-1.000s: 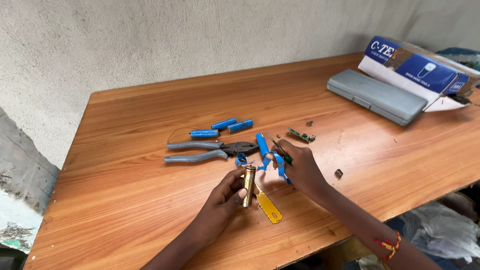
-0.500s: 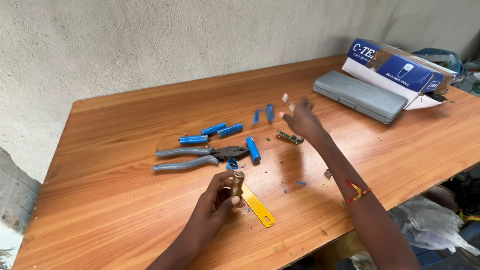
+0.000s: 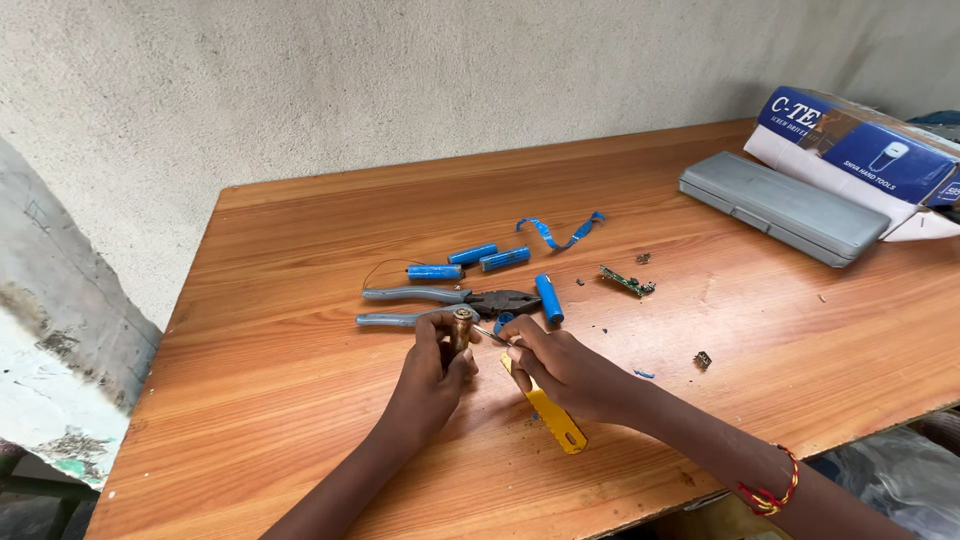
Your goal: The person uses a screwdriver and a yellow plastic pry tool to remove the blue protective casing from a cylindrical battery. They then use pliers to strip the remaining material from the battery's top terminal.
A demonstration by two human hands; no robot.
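Head view, single entry.

- Left hand [image 3: 432,375]: grip clenched round a bare brass-coloured cell [image 3: 460,330], held upright, its top end showing above the fingers, low over the wooden surface [image 3: 300,330].
- Right hand [image 3: 565,372]: fingers pinched on a thin metal tool [image 3: 492,336], whose tip lies against the top of the cell. What kind of tool it is cannot be told.
- Yellow tool [image 3: 553,415]: flat on the surface, partly under the right hand.
- Pliers [image 3: 450,302]: grey handles, dark head, just beyond both hands, untouched.
- Blue cells [image 3: 488,257]: three loose beyond the pliers, a fourth beside the plier head.
- Blue wrapper strip [image 3: 560,232]: curled, farther back, well apart from the hands.
- Small circuit board [image 3: 627,281]: right of the cells, with dark crumbs nearby.
- Grey case [image 3: 785,205] and blue-and-white carton [image 3: 860,150]: far right corner.

Step in hand, as judged: working the tool at the stripped cell's end cap. The next move appears to call for a steady left-hand hold and light, controlled pressure at the tip, lest it slip toward the fingers.
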